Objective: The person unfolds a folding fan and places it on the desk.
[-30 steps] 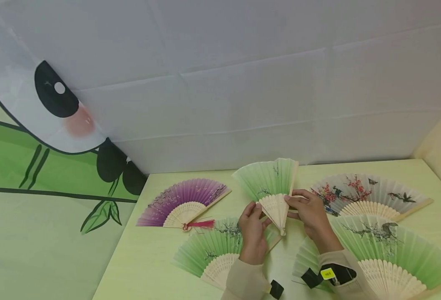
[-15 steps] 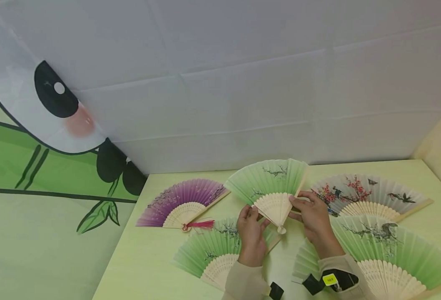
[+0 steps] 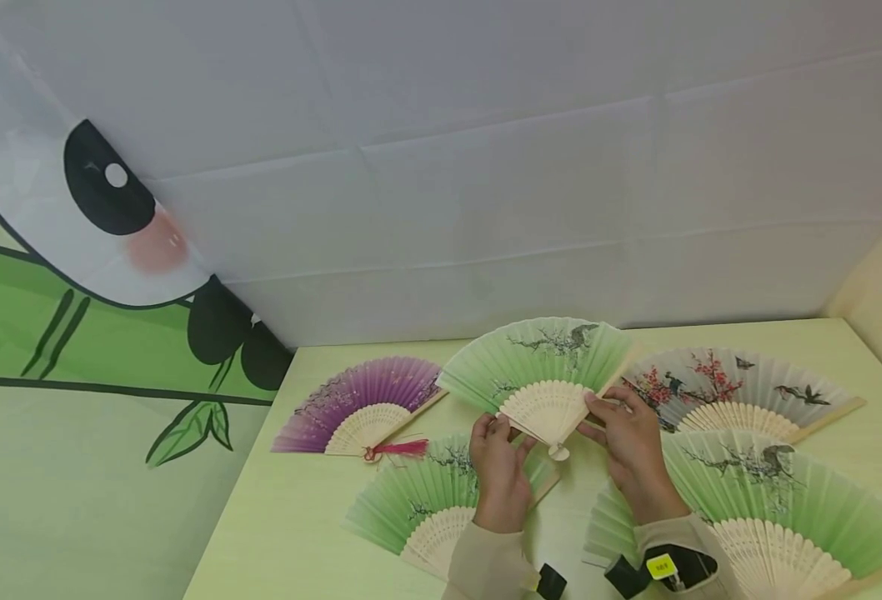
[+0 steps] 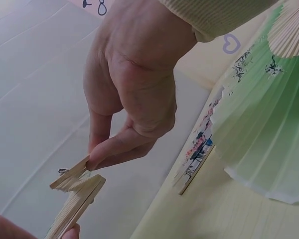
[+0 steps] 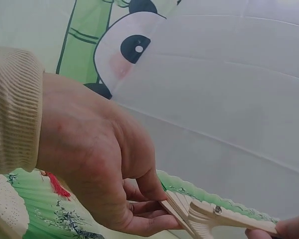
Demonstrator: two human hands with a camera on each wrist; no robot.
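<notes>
A green folding fan [image 3: 553, 358] with a dark branch-and-bird print is spread wide above the table, its pale ribs converging downward to the pivot end. My left hand [image 3: 501, 479] pinches its left edge at the ribs; my right hand [image 3: 632, 450] grips the right edge between thumb and fingers. In the left wrist view, the right hand [image 4: 132, 89] shows large, pinching the rib ends [image 4: 74, 206] seen edge-on. The right wrist view shows the left hand [image 5: 99, 159] on the pale ribs [image 5: 182, 214], with right fingertips [image 5: 291, 226] at the lower right corner.
A purple fan [image 3: 381, 396] with a red tassel [image 3: 403, 448] lies open at the left. Another green fan [image 3: 403, 500] is partly under my left arm. At the right lie a white floral fan [image 3: 756, 383] and a large green fan [image 3: 824, 492]. A pale wall [image 3: 486, 208] rises behind.
The held fan has opened from a narrow wedge to a broad spread, showing more of its print. Its left edge swung left and its right edge right, while both hands shifted slightly apart.
</notes>
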